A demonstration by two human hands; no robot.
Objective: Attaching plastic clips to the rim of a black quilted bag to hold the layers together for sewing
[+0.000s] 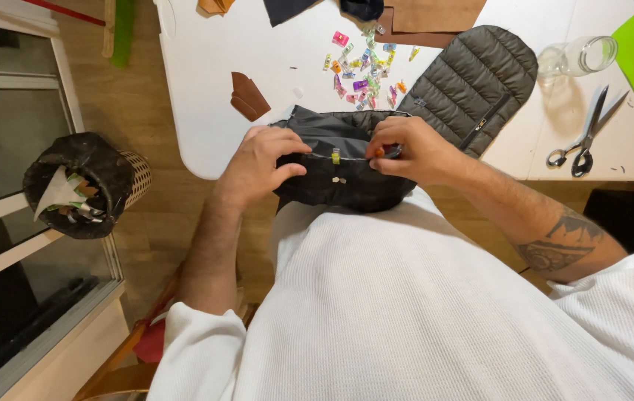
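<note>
A bundle of black fabric (332, 182) rests against my stomach at the white table's edge. My left hand (261, 163) pinches its folded upper edge on the left side. My right hand (413, 152) pinches the same edge on the right, with an orange sewing clip at its fingertips. A yellow-green clip (335, 156) is fastened on the edge between my hands. A small silver clip sits just below it on the fabric.
Several coloured sewing clips (365, 67) lie scattered on the white table (206, 82). A grey quilted panel (469, 85) with a zipper lies to the right, then scissors (584, 137), a glass jar (577, 58) and a green mat. Brown leather pieces (246, 96) lie left. A lined waste basket (87, 186) stands on the floor.
</note>
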